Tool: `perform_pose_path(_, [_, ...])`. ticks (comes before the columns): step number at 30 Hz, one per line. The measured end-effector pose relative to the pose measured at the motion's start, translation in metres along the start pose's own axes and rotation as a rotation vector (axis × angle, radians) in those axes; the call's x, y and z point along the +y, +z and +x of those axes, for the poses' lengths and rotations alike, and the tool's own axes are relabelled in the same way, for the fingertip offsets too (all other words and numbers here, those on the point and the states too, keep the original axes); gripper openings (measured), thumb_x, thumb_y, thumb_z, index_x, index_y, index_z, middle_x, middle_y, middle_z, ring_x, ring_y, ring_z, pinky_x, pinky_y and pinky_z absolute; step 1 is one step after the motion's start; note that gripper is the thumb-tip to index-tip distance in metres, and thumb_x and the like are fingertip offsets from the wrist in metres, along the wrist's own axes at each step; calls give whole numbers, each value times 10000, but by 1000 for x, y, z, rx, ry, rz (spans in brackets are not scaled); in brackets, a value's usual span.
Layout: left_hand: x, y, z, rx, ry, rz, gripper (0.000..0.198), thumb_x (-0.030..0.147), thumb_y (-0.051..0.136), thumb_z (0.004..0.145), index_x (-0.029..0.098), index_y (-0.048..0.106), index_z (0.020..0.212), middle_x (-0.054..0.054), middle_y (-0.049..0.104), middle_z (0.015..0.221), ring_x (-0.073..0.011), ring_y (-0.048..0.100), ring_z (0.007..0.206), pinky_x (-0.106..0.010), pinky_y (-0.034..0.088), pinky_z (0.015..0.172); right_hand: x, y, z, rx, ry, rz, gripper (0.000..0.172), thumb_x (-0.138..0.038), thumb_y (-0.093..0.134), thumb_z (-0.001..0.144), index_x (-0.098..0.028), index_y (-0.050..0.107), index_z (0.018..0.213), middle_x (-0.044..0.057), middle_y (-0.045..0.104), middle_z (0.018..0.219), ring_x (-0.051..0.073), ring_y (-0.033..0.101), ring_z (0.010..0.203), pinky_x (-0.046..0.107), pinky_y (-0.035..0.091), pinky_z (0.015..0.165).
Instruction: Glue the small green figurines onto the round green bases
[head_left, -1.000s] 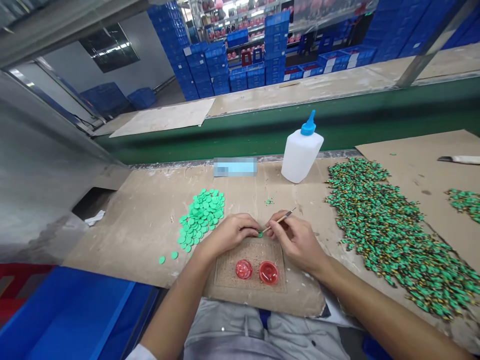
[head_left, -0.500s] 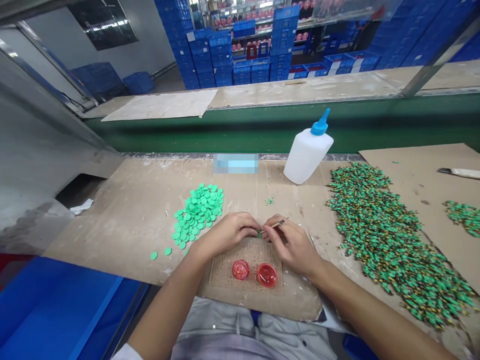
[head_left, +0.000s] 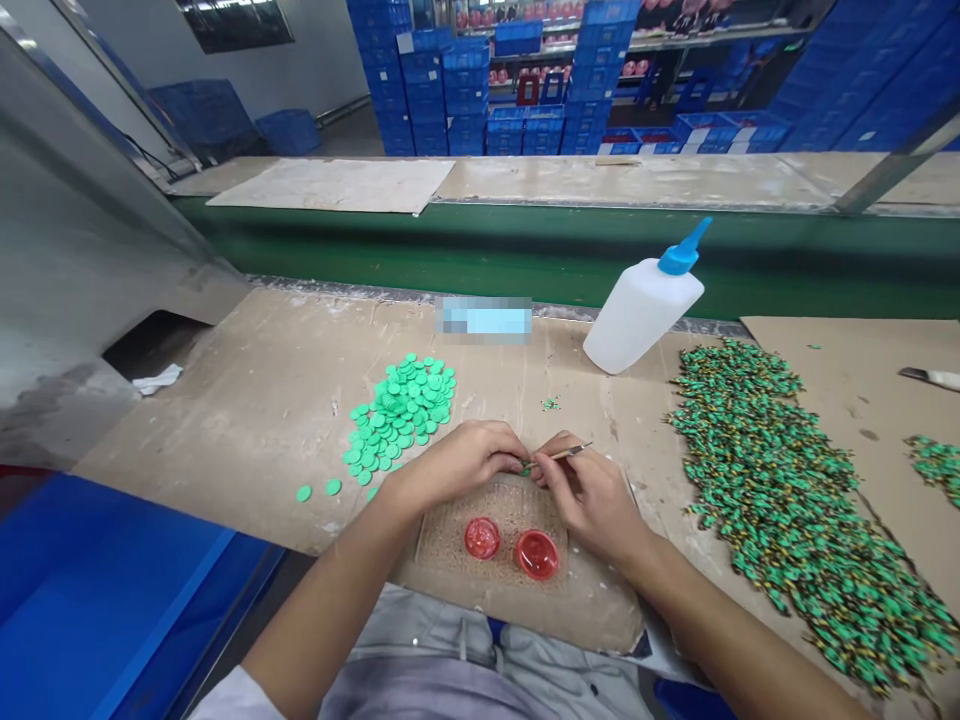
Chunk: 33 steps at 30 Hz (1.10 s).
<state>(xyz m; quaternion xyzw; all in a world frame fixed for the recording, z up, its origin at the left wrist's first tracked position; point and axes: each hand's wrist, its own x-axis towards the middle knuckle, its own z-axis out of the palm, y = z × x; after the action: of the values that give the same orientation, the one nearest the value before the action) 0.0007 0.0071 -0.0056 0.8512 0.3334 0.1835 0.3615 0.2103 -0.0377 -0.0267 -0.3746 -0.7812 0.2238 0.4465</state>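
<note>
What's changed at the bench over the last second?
The right hand has lowered the slim pick from tilted up to nearly flat; the left hand still pinches a small green piece. The green discs, red dishes and glue bottle stayed put.

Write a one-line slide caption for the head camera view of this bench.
Left hand pinches a green piece, right hand holds a slim tool, beside loose green discs.

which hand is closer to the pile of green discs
Left. The left hand is just beside the lower right edge of the pile of green discs; the right hand, holding a slim pick, is farther off, beyond the left hand.
</note>
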Motion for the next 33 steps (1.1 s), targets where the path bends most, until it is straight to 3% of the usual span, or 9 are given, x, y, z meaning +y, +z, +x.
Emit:
perform_pose_path(8, [-1,0,2,7,4,-29,197,116,601,981,182,784,1013,-56,779,987,-177,711,952,-278,524,898,-4,4,7,-61,17,-89,233,-133,474,1029,-245,479,825,24,584,771,189,600,685,320,507,630])
perform_pose_path(17, [-1,-1,1,7,6,-7,174,145,611,983,167,783,1001,-65,775,979,-178,712,931,-268,523,874,-3,4,10,-107,15,-79,219,-172,440,1050,-248,472,847,18,567,778,185,585,665,312,506,617])
perform_pose_path(22, [-1,-1,1,7,17,10,177,148,615,980,175,787,1010,-66,783,999,-180,723,953,-273,531,901,-3,5,6,-56,12,-44,243,-238,432,1077,-247,499,844,23,590,775,187,611,676,318,528,624])
perform_pose_path(28, [1,-1,-1,11,16,34,181,174,611,993,185,787,1030,-68,785,1025,-184,723,963,-281,531,913,0,-6,-6,94,100,2,177,-217,432,1085,-222,547,951,44,624,843,176,653,702,308,551,617])
perform_pose_path(33, [3,-2,-2,-1,12,36,195,159,601,1003,190,780,1071,-65,783,1070,-189,720,1009,-286,527,937,3,-4,-8,44,98,39,184,-238,475,1070,-227,566,910,53,660,837,194,674,744,325,567,646])
